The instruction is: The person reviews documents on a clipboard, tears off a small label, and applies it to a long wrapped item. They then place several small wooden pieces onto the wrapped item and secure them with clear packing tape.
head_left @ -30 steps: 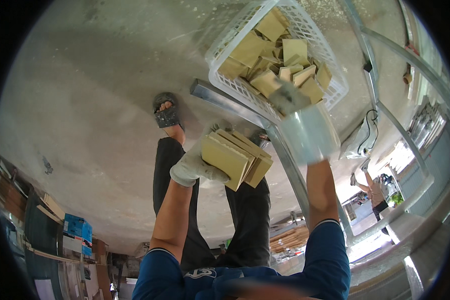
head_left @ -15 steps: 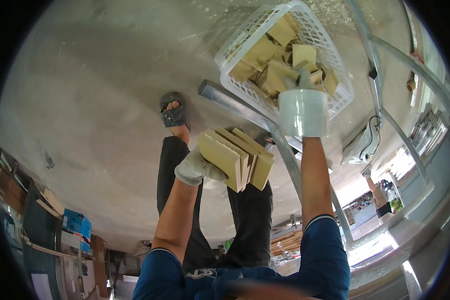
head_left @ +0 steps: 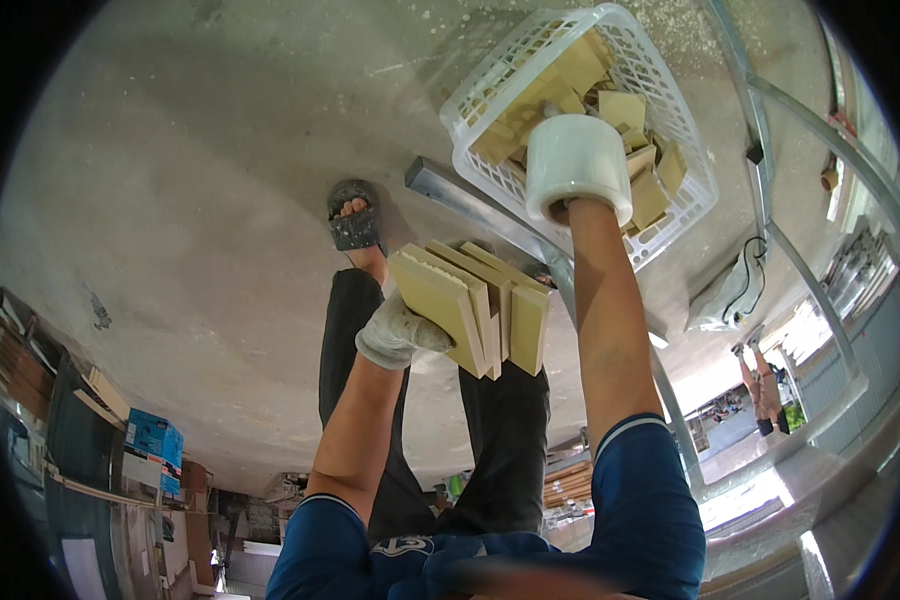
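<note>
My left hand (head_left: 402, 333), in a pale work glove, is closed round a stack of several pale yellow square boards (head_left: 440, 300), held on edge side by side over my legs. A roll of clear stretch film (head_left: 578, 165) sits round my right wrist like a cuff. Beyond it my right hand (head_left: 551, 107) reaches down into a white plastic basket (head_left: 692, 165); the roll hides nearly all of its fingers, so its grip does not show. Loose yellow board pieces (head_left: 622, 108) lie jumbled inside the basket.
A square metal tube (head_left: 470, 200) lies on the floor beside the basket. Right of it stand metal frame tubes (head_left: 760, 150) and a white bag (head_left: 735, 285) with a black cord. A blue box (head_left: 153, 440) stands at far left. Another person (head_left: 765, 390) is at far right.
My right hand and the film roll have moved left and farther into the basket, and the hand is now mostly hidden. The left hand keeps its boards nearly still.
</note>
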`<control>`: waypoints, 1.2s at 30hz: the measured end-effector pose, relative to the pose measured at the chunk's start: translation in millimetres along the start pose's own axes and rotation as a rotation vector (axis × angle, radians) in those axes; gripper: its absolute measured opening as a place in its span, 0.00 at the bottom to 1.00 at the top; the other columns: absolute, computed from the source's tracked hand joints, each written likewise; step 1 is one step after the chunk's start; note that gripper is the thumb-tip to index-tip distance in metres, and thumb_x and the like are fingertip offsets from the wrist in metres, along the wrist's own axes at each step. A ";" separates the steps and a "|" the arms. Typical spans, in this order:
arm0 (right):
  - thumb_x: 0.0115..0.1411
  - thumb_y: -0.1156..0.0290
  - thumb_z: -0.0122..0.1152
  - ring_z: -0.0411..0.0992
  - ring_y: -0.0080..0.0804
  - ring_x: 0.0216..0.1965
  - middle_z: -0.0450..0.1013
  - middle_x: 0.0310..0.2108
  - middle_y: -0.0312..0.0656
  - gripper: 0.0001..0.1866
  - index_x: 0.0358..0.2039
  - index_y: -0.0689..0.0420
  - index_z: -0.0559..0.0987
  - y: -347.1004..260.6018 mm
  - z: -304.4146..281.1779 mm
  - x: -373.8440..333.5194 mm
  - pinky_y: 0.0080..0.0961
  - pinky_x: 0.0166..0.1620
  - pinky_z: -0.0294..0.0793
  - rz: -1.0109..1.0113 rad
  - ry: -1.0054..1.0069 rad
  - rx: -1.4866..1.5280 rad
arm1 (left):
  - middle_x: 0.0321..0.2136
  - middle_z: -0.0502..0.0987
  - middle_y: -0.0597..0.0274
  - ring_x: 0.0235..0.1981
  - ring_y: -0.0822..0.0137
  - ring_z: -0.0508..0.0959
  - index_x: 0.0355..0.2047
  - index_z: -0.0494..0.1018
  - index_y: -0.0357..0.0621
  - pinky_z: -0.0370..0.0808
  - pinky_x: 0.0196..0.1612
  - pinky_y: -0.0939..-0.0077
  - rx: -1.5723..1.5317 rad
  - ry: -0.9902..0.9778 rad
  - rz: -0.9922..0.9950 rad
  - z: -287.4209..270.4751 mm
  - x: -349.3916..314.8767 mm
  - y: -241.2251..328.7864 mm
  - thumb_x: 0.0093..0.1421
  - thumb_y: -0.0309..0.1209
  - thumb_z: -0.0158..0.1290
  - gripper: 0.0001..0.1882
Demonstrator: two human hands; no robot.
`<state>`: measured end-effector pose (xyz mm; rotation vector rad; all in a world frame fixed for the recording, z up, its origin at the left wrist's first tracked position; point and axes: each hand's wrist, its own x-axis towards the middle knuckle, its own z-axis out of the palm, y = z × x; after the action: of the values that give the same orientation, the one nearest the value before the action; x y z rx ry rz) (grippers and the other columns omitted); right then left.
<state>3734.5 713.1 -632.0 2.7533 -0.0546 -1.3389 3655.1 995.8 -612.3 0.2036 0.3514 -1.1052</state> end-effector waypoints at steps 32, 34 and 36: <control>0.57 0.59 0.61 0.74 0.49 0.50 0.73 0.52 0.51 0.24 0.53 0.55 0.75 -20.0 81.1 4.0 0.44 0.50 0.74 0.163 0.584 0.617 | 0.64 0.67 0.55 0.63 0.59 0.70 0.66 0.63 0.42 0.71 0.62 0.62 -0.357 -0.050 0.154 -42.5 -49.9 -21.3 0.58 0.28 0.65 0.37; 0.57 0.60 0.60 0.74 0.49 0.49 0.74 0.51 0.49 0.23 0.51 0.54 0.76 -21.5 70.9 3.6 0.44 0.50 0.74 0.201 0.488 0.560 | 0.60 0.71 0.54 0.59 0.60 0.74 0.66 0.62 0.42 0.75 0.58 0.63 -0.265 0.030 0.171 -38.7 -50.0 -20.7 0.61 0.33 0.61 0.34; 0.56 0.61 0.60 0.75 0.49 0.48 0.75 0.49 0.48 0.22 0.51 0.53 0.77 -20.3 60.5 -0.3 0.44 0.50 0.74 0.211 0.335 0.434 | 0.56 0.75 0.53 0.54 0.60 0.78 0.67 0.59 0.42 0.79 0.53 0.65 -0.181 0.073 0.231 -31.5 -46.1 -19.2 0.66 0.41 0.55 0.33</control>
<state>3686.7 729.9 -670.7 3.1659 -0.6648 -0.8834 3613.7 1036.3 -623.9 0.1204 0.4786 -0.8341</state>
